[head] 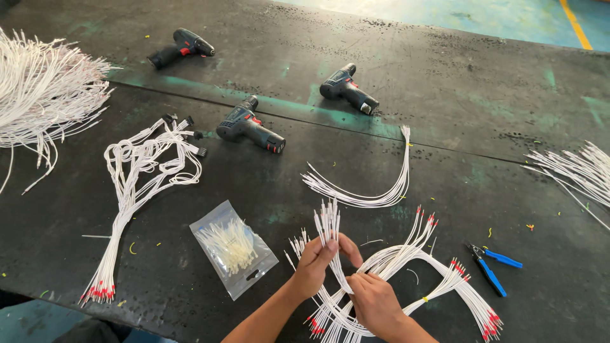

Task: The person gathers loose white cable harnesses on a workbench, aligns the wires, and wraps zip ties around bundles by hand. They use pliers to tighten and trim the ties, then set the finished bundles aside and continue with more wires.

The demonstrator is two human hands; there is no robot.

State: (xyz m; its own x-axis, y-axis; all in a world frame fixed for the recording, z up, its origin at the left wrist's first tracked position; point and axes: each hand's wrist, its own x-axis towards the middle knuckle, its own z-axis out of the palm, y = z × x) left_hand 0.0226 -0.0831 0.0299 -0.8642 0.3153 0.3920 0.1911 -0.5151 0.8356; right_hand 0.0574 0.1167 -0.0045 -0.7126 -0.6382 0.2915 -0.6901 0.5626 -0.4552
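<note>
surface (394,82): dark matt sheet, rubber-like, scuffed and dusty
wires (328,223): smooth white plastic insulation, red plastic sleeves at the ends
bag (232,248): clear glossy plastic film, pale plastic ties seen inside
pliers (490,263): dark metal jaws, blue plastic-coated handles
drills (250,127): dark matt plastic housings with red trim
floor (508,16): glossy teal paint

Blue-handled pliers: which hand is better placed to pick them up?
Probably the right hand: the blue-handled pliers lie on its side, while the left hand pinches the white wire bundle upright.
</note>
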